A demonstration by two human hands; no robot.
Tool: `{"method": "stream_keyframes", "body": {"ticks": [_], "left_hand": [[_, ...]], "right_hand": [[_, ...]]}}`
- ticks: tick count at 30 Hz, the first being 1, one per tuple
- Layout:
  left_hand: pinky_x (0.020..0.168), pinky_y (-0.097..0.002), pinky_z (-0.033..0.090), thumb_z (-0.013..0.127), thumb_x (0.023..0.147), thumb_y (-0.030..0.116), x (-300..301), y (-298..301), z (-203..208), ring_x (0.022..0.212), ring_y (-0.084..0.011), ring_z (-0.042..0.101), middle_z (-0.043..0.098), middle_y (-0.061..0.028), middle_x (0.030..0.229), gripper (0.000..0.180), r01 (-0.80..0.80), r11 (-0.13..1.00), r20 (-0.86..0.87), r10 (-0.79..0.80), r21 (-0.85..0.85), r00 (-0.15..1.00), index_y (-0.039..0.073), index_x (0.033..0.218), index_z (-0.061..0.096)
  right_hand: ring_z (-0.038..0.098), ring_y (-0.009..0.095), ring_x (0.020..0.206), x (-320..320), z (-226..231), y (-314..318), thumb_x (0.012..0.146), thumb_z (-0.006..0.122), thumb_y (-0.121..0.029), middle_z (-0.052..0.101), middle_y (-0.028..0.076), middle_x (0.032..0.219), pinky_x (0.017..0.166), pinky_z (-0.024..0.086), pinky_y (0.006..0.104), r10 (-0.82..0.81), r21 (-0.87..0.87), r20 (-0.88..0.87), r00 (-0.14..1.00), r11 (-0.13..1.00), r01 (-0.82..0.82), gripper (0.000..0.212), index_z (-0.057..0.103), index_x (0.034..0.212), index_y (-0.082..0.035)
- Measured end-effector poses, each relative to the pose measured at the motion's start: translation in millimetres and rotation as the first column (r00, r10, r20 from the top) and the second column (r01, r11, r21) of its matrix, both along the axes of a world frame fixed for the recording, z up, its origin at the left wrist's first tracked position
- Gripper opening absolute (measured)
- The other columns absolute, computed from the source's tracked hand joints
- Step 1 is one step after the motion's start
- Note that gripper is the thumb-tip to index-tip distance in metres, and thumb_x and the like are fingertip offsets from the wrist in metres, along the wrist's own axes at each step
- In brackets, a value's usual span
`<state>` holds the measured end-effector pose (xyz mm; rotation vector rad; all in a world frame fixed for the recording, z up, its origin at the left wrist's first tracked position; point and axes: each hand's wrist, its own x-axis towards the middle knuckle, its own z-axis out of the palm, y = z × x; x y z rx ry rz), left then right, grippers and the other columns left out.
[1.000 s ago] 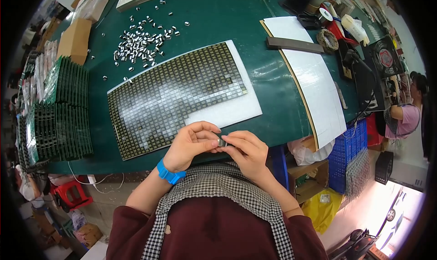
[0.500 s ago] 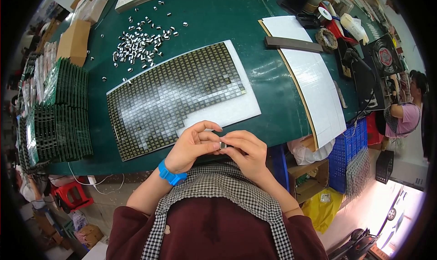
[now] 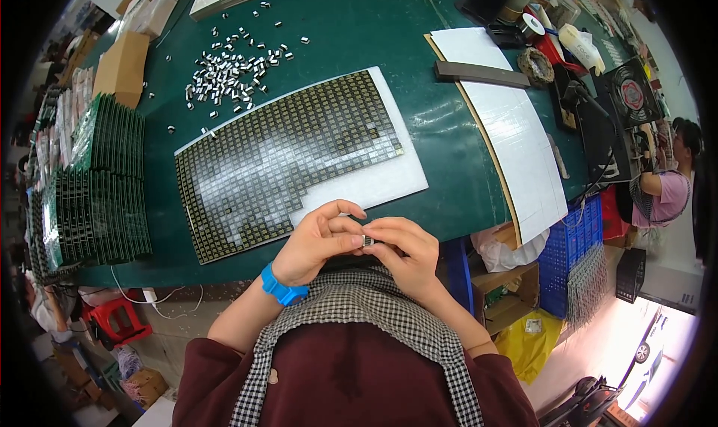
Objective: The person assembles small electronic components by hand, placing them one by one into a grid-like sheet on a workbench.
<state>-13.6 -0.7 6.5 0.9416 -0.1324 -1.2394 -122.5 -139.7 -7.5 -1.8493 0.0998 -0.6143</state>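
Note:
Between the fingertips of both hands, at the table's near edge, is a small silver metal component (image 3: pixel 367 241) with dark slots or pins. My left hand (image 3: pixel 313 241), with a blue watch (image 3: pixel 283 284) on its wrist, pinches it between thumb and fingers. From the other side my right hand (image 3: pixel 410 253) pinches it too; the fingers partly hide it. Just beyond the hands, rows of small dark square parts (image 3: pixel 292 139) cover most of a white foam sheet (image 3: pixel 374 193). A loose pile of small silver metal parts (image 3: pixel 224 79) lies farther back.
Stacked green circuit boards (image 3: pixel 101 180) stand at the left by a cardboard box (image 3: pixel 123 68). To the right lies a white board (image 3: pixel 512 139) with a dark bar (image 3: pixel 481 73) across it. Beyond are a fan (image 3: pixel 634 90) and a blue crate (image 3: pixel 572 255); a person (image 3: pixel 666 180) sits far right.
The small component has turned slightly between my fingertips. Both hands stay in nearly the same place, and the things on the table have not moved.

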Motion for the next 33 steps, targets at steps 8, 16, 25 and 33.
{"method": "stream_keyframes", "body": {"ticks": [8,16,25,33], "left_hand": [[0.073,-0.0212,0.048,0.060,0.082,0.000,-2,0,-1,0.081,-0.0100,0.061,0.064,-0.0046,0.087,0.030,-0.013,1.000,-0.030,0.012,-0.013,0.999,0.001,0.109,0.048],[0.079,-0.0234,0.047,0.058,0.083,0.000,-7,-4,-2,0.086,-0.0113,0.060,0.064,-0.0065,0.093,0.029,-0.065,0.998,0.004,0.065,-0.014,0.998,0.002,0.110,0.046],[0.078,-0.0238,0.047,0.059,0.083,0.002,-6,-4,3,0.084,-0.0102,0.059,0.063,-0.0055,0.091,0.029,-0.080,0.997,-0.026,0.080,0.021,0.996,0.003,0.110,0.047],[0.078,-0.0240,0.047,0.058,0.082,0.000,-2,3,0,0.084,-0.0116,0.060,0.063,-0.0067,0.091,0.032,-0.072,0.997,0.062,0.070,0.039,0.996,0.001,0.113,0.048]], "right_hand": [[0.063,0.015,0.072,2,-2,0,0.069,0.071,0.000,0.065,0.011,0.092,0.055,0.049,0.0211,0.003,-0.041,0.090,0.996,0.999,0.001,0.022,0.066,0.091,-0.001],[0.055,0.008,0.058,4,3,-1,0.069,0.070,0.002,0.065,0.010,0.098,0.047,0.042,0.0184,-0.018,-0.122,0.061,0.998,0.992,0.025,0.023,0.065,0.091,-0.001],[0.050,0.006,0.047,0,8,-4,0.067,0.073,-0.003,0.065,0.006,0.099,0.040,0.038,0.0198,-0.034,-0.095,-0.072,0.997,0.995,0.027,0.025,0.065,0.092,-0.005],[0.051,0.006,0.053,5,-1,-2,0.068,0.070,0.000,0.065,0.006,0.099,0.044,0.040,0.0194,0.007,-0.257,0.125,0.992,0.966,0.025,0.027,0.065,0.094,-0.005]]}}
